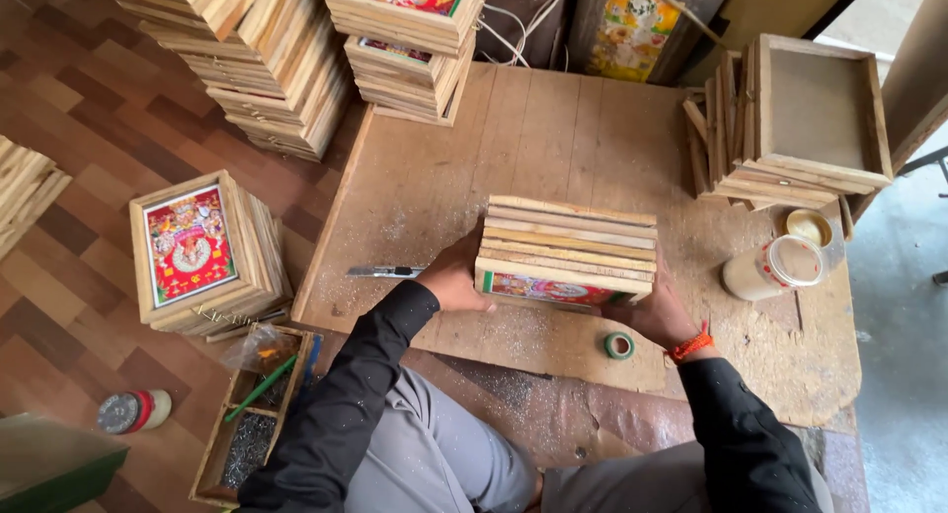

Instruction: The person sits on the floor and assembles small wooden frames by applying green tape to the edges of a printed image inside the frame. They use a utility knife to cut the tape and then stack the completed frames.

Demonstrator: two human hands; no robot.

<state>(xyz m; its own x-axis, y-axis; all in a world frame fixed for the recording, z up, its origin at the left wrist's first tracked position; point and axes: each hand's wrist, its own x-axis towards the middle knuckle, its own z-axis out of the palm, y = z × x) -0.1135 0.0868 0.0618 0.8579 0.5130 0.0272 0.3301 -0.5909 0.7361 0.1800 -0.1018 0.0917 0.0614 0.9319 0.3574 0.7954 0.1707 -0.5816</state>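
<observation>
A bundle of several wooden picture frames [568,246] stands on edge on a wooden work board [513,157], a colourful picture showing on its near face. My left hand [454,276] presses against the bundle's left end. My right hand [657,315], with an orange wristband, grips its lower right corner. Both arms wear black sleeves.
A utility knife [385,272] lies left of my left hand. A green tape roll [619,345] sits near my right wrist. A white jar [770,268] and its lid [810,227] lie at right. Frame stacks [202,251] [405,39] [800,123] surround the board; a nail box [252,424] sits below left.
</observation>
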